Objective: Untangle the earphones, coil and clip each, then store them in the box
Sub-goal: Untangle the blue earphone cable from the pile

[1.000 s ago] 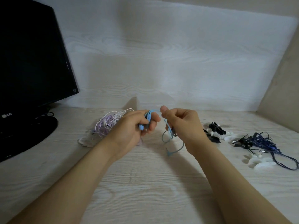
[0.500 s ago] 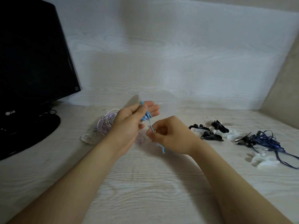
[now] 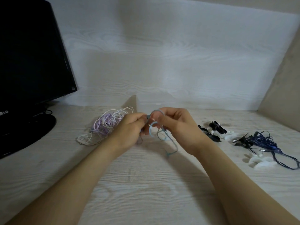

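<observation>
Hands together above table, centre. Left hand: grip closed, pinching blue earphones. Right hand: grip pinching same cord, loops and loose end hanging below. White-purple tangle on table left; clips, navy earphones right.

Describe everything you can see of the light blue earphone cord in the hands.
The light blue earphone cord is thin and looks rubbery. It is bent into a few small loops between the left hand and right hand, whose fingers both pinch it above the table. One loose end hangs down below the right hand.
</observation>
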### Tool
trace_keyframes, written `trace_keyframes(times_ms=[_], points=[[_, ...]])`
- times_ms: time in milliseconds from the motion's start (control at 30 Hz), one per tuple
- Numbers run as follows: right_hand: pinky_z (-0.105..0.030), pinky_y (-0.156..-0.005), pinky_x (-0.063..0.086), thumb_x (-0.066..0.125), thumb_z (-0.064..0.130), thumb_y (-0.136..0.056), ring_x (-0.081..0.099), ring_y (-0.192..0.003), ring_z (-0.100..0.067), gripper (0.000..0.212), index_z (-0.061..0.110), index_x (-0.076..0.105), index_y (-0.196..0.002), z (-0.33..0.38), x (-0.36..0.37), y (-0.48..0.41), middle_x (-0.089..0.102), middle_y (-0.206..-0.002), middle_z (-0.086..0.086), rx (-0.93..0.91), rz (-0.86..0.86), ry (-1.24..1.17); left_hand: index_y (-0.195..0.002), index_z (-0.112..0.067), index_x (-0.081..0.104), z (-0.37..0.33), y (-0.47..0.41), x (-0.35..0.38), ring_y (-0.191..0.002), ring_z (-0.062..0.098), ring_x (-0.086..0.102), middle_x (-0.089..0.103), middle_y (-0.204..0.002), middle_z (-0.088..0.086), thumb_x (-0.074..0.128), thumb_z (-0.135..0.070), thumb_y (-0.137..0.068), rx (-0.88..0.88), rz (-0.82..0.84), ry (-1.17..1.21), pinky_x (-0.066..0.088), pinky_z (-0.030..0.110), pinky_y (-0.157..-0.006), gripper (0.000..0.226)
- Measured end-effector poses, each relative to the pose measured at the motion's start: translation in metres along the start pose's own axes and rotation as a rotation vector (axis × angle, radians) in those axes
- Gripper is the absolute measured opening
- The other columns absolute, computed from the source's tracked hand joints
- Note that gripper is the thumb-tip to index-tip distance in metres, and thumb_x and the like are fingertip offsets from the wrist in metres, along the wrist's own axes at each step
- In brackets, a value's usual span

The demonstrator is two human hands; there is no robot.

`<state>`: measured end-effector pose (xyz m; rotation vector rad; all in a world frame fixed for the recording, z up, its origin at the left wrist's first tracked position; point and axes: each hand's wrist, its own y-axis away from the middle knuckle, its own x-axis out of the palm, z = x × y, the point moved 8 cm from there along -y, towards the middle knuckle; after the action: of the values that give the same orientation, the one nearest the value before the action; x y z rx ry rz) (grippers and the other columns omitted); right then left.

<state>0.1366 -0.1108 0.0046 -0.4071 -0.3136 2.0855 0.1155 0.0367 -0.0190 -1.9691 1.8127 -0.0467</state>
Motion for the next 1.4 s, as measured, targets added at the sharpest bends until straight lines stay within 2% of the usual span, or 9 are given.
trace_keyframes(times_ms=[133, 233, 433, 667, 833, 1000, 1133, 1233, 1400], points=[[-0.042, -0.081, 0.039, 0.062, 0.037, -0.102, 0.050, -0.073, -0.023, 0.028, 0.015, 0.075, -0.091, 0.001, -0.015, -0.006, 0.060, -0.068, 0.001, 0.003, -0.076, -0.076, -0.080, -0.004, 0.071, -0.004, 0.005, 0.010, -0.062, 0.012, 0.048, 0.056, -0.070, 0.010, 0.044, -0.011, -0.106, -0.088, 0.054, 0.191, 0.039, 0.023, -0.058, 0.039], [-0.039, -0.081, 0.040, 0.058, 0.039, -0.107, 0.048, -0.068, -0.017, 0.033, 0.012, 0.070, -0.093, 0.002, -0.021, -0.012, 0.049, -0.060, 0.012, 0.031, -0.111, -0.018, -0.079, -0.009, 0.073, -0.006, 0.006, 0.016, -0.064, 0.016, 0.043, 0.048, -0.064, 0.007, 0.045, -0.027, -0.095, -0.079, 0.093, 0.270, 0.030, 0.033, -0.059, 0.037], [-0.031, -0.062, 0.040, 0.055, 0.040, -0.108, 0.040, -0.058, -0.011, 0.039, 0.007, 0.069, -0.093, 0.005, -0.034, -0.041, 0.044, -0.065, 0.003, 0.063, -0.210, 0.272, -0.078, -0.009, 0.071, -0.030, -0.013, 0.025, -0.065, 0.016, 0.037, 0.041, -0.071, 0.010, 0.038, -0.015, -0.106, -0.113, 0.086, 0.496, 0.025, 0.034, -0.064, 0.043], [-0.036, -0.059, 0.043, 0.044, 0.027, -0.109, 0.055, -0.063, -0.017, 0.032, 0.018, 0.057, -0.081, -0.016, -0.041, -0.057, 0.060, -0.070, 0.003, -0.005, -0.283, 0.758, -0.098, -0.011, 0.072, -0.022, -0.056, 0.024, -0.068, 0.010, 0.053, 0.063, -0.075, -0.002, 0.040, -0.021, -0.111, -0.127, -0.106, 0.460, 0.030, 0.030, -0.063, 0.036], [-0.041, -0.058, 0.040, 0.041, 0.027, -0.107, 0.054, -0.066, -0.035, 0.027, 0.024, 0.042, -0.081, -0.040, -0.015, -0.050, 0.055, -0.072, -0.005, -0.048, -0.077, 1.103, -0.108, -0.019, 0.076, -0.005, -0.052, 0.025, -0.086, 0.007, 0.072, 0.081, -0.097, -0.004, 0.042, -0.024, -0.114, -0.112, -0.184, 0.374, 0.037, 0.033, -0.074, 0.036], [-0.045, -0.061, 0.047, 0.042, 0.035, -0.102, 0.054, -0.064, -0.031, 0.025, 0.025, 0.051, -0.080, -0.035, 0.000, -0.042, 0.059, -0.069, -0.002, -0.130, -0.001, 1.008, -0.118, -0.005, 0.072, -0.003, -0.048, -0.002, -0.091, 0.008, 0.077, 0.081, -0.104, 0.004, 0.041, -0.016, -0.115, 0.001, -0.291, 0.252, 0.051, 0.010, -0.070, 0.033], [-0.035, -0.059, 0.040, 0.051, 0.015, -0.101, 0.051, -0.050, -0.017, 0.027, 0.031, 0.060, -0.082, -0.010, 0.006, -0.029, 0.059, -0.057, 0.001, -0.206, 0.014, 0.815, -0.115, -0.007, 0.074, -0.003, -0.043, -0.006, -0.094, 0.005, 0.076, 0.080, -0.100, -0.002, 0.047, -0.016, -0.113, 0.102, -0.222, -0.022, 0.053, 0.013, -0.082, 0.029], [-0.034, -0.056, 0.040, 0.052, 0.017, -0.103, 0.052, -0.053, -0.016, 0.022, 0.017, 0.068, -0.087, 0.002, -0.001, -0.024, 0.061, -0.060, 0.004, -0.227, -0.056, 0.709, -0.088, -0.019, 0.072, -0.007, -0.042, 0.005, -0.072, 0.000, 0.063, 0.069, -0.074, -0.018, 0.050, -0.016, -0.111, 0.147, -0.116, -0.162, 0.047, 0.017, -0.070, 0.032], [-0.019, -0.051, 0.032, 0.070, 0.023, -0.093, 0.039, -0.044, -0.010, 0.025, 0.022, 0.074, -0.069, 0.012, -0.025, -0.023, 0.048, -0.044, 0.012, -0.198, -0.235, 0.619, -0.073, -0.011, 0.059, -0.007, -0.038, 0.018, -0.067, 0.010, 0.051, 0.055, -0.063, -0.009, 0.042, -0.019, -0.113, 0.063, -0.016, -0.099, 0.041, 0.031, -0.069, 0.045]])
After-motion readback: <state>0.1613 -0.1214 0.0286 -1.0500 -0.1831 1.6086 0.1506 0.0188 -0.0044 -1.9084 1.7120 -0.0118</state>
